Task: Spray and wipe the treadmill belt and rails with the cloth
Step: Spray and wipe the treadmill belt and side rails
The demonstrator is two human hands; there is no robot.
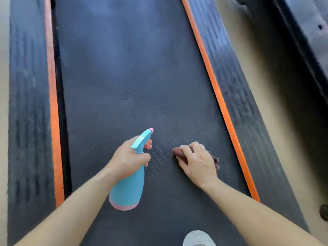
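The belt [133, 77] runs lengthwise ahead of the 2 hands: left hand [127, 157] grips the spray bottle [126, 189], nozzle forward; right hand [197, 162] clutches the cloth [179, 152] on the belt, nearer the right rail [237, 96].

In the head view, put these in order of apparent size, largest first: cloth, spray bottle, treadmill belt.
1. treadmill belt
2. spray bottle
3. cloth, mostly hidden under the right hand; full size unsure
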